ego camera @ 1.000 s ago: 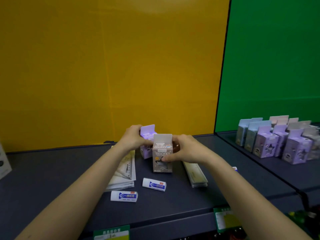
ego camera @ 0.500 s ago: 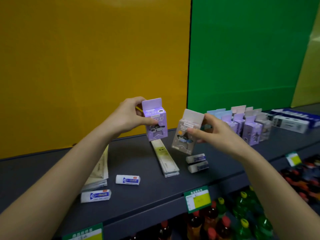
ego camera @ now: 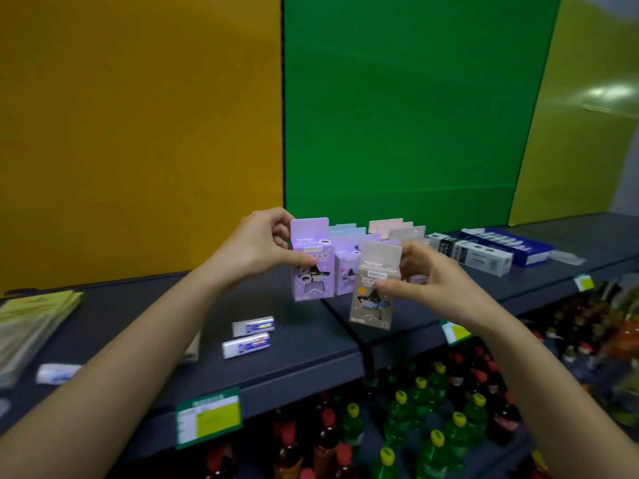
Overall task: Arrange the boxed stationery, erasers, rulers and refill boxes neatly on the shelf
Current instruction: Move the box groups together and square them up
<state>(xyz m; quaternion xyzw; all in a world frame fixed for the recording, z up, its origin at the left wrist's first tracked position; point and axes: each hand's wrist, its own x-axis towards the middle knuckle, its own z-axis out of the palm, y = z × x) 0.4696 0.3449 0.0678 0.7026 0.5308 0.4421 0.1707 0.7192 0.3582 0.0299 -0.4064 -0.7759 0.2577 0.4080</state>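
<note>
Over the dark shelf point(ego camera: 304, 344), the left hand point(ego camera: 256, 247) pinches a purple box point(ego camera: 313, 267) and the right hand point(ego camera: 428, 281) pinches a grey box point(ego camera: 373, 299), so it seems best to set both down softly, straight beside the box row point(ego camera: 385, 225).

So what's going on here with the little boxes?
A person is tidying stationery on a shop shelf. Their left hand holds a purple box and their right hand pinches a beige box, both held up in front of a group of similar boxes standing at the back. Two white erasers lie loose nearer the front edge, and long boxes lie further right.
</note>
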